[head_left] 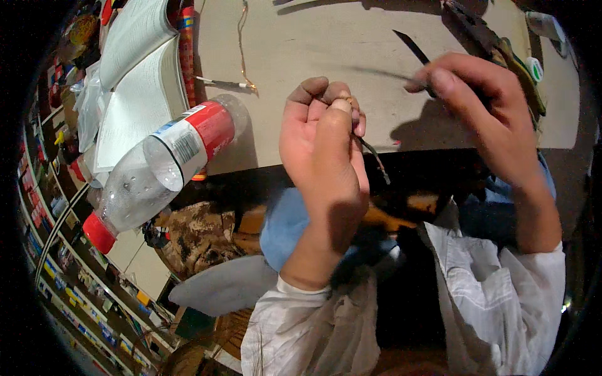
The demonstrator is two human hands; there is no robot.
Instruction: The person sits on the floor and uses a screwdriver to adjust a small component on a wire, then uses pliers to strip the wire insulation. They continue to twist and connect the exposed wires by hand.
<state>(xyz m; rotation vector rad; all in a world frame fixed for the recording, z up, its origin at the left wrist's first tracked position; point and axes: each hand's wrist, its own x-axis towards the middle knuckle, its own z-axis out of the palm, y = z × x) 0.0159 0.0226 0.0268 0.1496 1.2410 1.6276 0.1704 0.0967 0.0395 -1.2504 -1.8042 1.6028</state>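
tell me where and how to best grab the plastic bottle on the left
Probably best around the labelled middle of the plastic bottle, coming from its right: the body is round and wide there, that side faces the left hand, and the open book lies on its other side.

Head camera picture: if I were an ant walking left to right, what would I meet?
Open book → copper wire → left hand → right hand. The bottle overlaps the book, so I skipped it.

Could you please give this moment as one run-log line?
left hand: pinching dark wire; right hand: pinching blurred thin strand; nearby: plastic bottle, open book
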